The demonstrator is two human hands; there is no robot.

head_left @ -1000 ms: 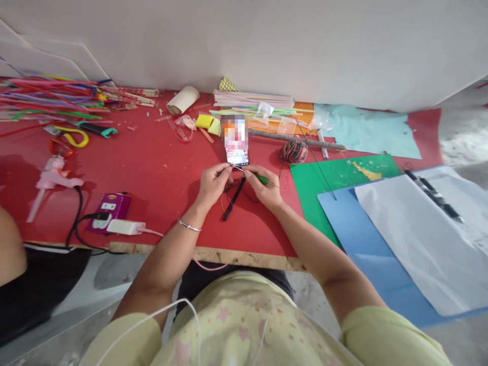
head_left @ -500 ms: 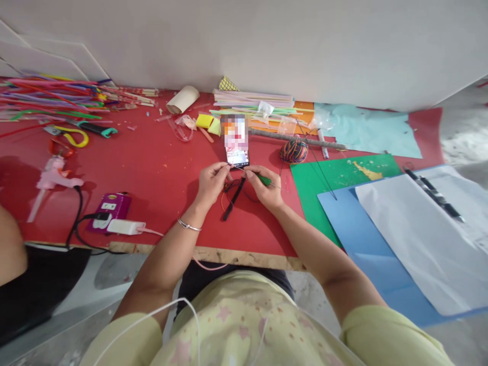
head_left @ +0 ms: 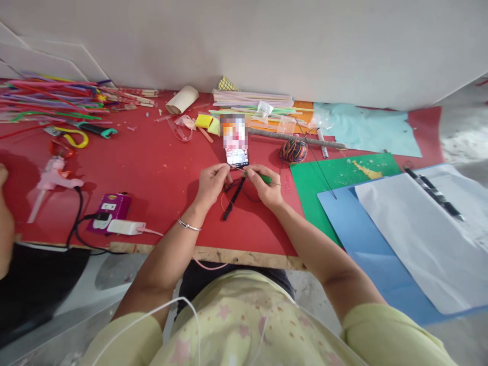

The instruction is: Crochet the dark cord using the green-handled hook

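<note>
My right hand [head_left: 268, 187] is closed round a green-handled crochet hook [head_left: 264, 178], whose thin shaft points toward my left hand. With thumb and forefinger pinched, my left hand [head_left: 212, 185] holds multicoloured yarn at the hook's tip; the stitch itself is too small to make out. Loose yarn [head_left: 222, 202] loops down between the hands. Under them a slim black stick [head_left: 234, 200] lies slanted on the red table. Just beyond my fingertips is a phone [head_left: 237, 157] with its screen lit. The multicoloured yarn ball [head_left: 293, 151] sits beyond my right hand.
Left are a purple power socket [head_left: 110, 211], a pink glue gun [head_left: 57, 178], scissors [head_left: 72, 136] and a pile of pipe cleaners [head_left: 49, 96]. A cardboard tube [head_left: 183, 99] and a long stick [head_left: 297, 138] lie behind. Right are green card [head_left: 343, 175] and a blue folder [head_left: 366, 259].
My hands stay almost in place, with only slight finger movement at the hook and yarn. At the left edge, another person's arm has shifted and part of a hand now shows over the table.
</note>
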